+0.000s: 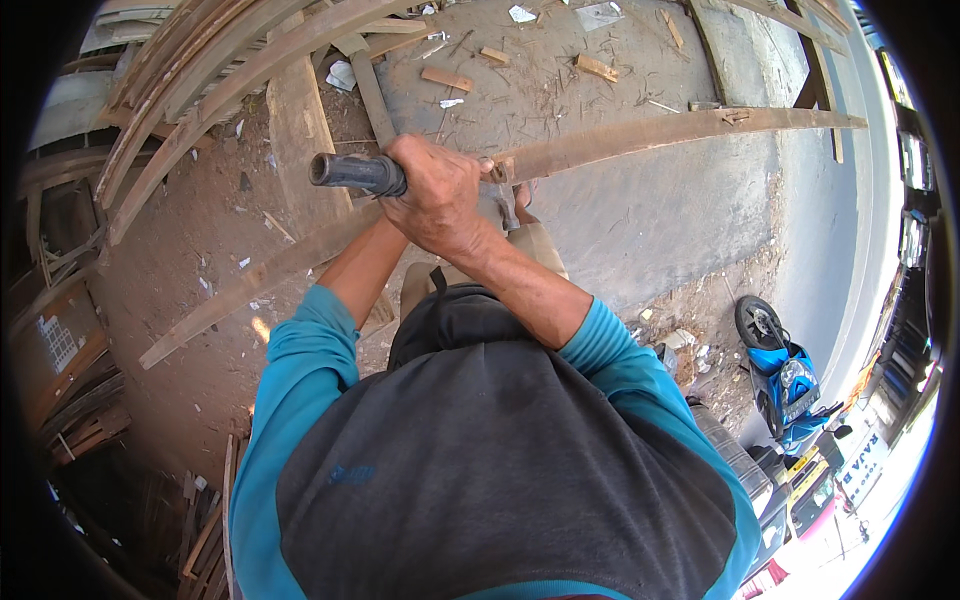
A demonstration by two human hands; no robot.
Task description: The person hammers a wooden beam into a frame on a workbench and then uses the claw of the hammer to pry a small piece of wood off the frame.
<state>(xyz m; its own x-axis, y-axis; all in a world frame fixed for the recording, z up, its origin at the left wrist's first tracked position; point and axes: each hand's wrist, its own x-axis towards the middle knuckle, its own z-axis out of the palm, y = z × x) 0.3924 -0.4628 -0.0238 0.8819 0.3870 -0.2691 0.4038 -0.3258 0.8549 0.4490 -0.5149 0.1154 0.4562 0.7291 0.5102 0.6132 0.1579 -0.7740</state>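
My right hand point(440, 195) is closed round the shaft of a hammer point(358, 174). Its dark, rubber-like grip sticks out to the left, with a hollow-looking butt end. The metal head point(508, 205) shows to the right of the hand, against a long wooden plank point(620, 142). This plank runs beneath my hands, from lower left to upper right. My left forearm point(362, 268) reaches up under the right wrist. Most of the left hand lies hidden behind the right one, so its grip cannot be made out. A fingertip shows by the plank's edge.
Stacked long boards point(230, 95) fill the upper left. Wood offcuts point(447, 78) and scraps litter the concrete floor point(650, 220). A blue motorbike point(785, 380) stands at the right, beside a pale wall or ledge. More loose wood point(205, 530) lies at the lower left.
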